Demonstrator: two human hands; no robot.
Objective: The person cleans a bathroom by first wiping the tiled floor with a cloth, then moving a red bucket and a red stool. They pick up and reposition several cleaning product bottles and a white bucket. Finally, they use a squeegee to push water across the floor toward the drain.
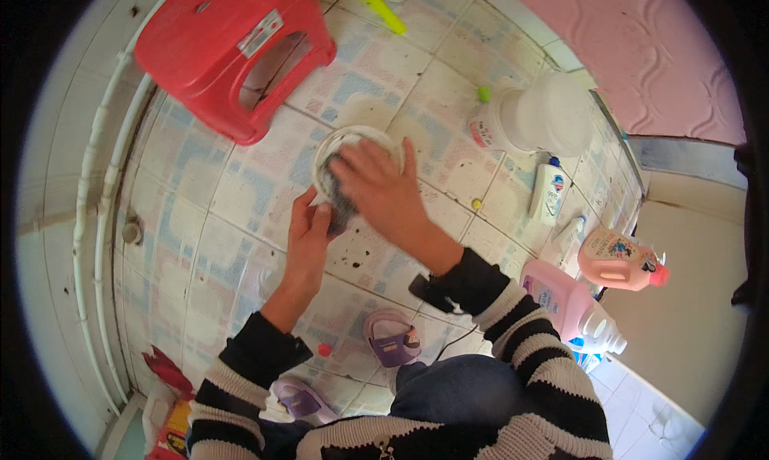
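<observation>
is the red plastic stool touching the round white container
Apart: the head view shows floor tiles between the red plastic stool and the round white container.

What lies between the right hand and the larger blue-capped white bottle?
In the head view, a small round yellow thing lies on the tiled floor roughly between them.

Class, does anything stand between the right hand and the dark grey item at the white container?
Nothing visible does: the right hand is directly over the dark grey item; the red stool stands off left.
</observation>
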